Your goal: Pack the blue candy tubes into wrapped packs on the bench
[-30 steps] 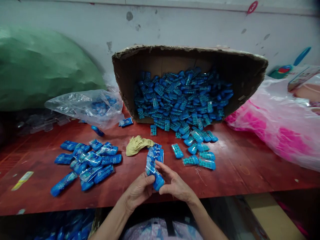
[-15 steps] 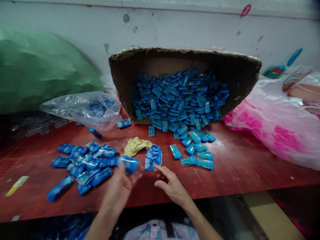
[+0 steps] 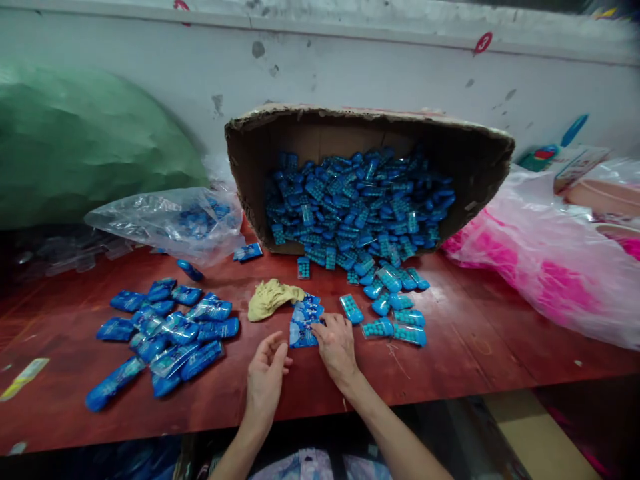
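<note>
Head view showed the right hand [image 3: 336, 343] laid on a small stack of empty printed sleeves [image 3: 305, 323] near the front edge of the table [image 3: 480, 333], its fingertips pressed down on the stack's right side, seemingly pinching up the top one. The left hand [image 3: 267, 375] hovered just beside it, empty, fingers loosely spread and slightly curled, touching nothing.

By my reading the step in hand was picking up a fresh sleeve; the next move would call for peeling a single sleeve off without dragging the rest, then fetching one loose blue case to go in it.

Counted: one stack of sleeves, perhaps four or five deep, though the exact number could not be told. One yellow rag [image 3: 271, 297] lay touching the stack's far left corner. One tipped cardboard box [image 3: 370, 133] at the table's back edge spilled blue cases [image 3: 395, 313]: roughly a dozen lay out on the wood, far too many to count inside. One heap of bagged packs [image 3: 167, 330] sat toward the left edge, about twenty. One clear plastic bag [image 3: 165, 220] lay behind that heap, one pink bag [image 3: 545, 267] at the right edge.
</note>
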Motion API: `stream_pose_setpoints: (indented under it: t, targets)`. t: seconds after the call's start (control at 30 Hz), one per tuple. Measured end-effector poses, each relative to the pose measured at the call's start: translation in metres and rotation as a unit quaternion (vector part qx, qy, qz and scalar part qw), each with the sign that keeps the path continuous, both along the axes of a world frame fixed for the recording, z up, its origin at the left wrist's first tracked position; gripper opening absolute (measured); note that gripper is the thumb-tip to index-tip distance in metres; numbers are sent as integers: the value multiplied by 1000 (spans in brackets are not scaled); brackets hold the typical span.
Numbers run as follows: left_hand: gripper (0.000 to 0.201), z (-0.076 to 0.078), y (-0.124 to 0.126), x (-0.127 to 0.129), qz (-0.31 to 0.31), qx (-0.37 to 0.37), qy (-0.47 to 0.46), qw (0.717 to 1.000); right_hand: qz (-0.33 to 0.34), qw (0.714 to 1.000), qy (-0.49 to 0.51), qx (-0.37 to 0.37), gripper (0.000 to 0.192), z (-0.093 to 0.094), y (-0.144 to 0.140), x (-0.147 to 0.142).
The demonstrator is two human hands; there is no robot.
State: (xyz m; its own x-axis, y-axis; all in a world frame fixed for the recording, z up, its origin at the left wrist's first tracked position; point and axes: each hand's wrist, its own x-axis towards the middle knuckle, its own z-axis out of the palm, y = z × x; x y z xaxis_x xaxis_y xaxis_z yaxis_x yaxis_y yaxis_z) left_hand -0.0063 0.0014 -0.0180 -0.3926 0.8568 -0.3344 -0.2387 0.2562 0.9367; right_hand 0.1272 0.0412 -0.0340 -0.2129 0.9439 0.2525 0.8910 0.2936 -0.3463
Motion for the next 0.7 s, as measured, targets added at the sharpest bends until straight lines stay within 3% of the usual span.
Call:
stream_pose_setpoints:
  t: [0.2,0.37,0.5,0.7]
  targets:
    - [31,-7,6,-2,-47,-20,23,998,-8,1000,-7,-29,13,1,-4,0]
    - [39,-7,6,-3,-46,-35,40,998,-18,999,-13,-44,15,5,-7,0]
    - [43,-2,9,-8,-38,-15,87,995,-7,998,-22,-58,39,13,-3,4]
    - [43,4,19,-17,-44,4,124,991,-14,997,-33,-70,3,7,9,-2]
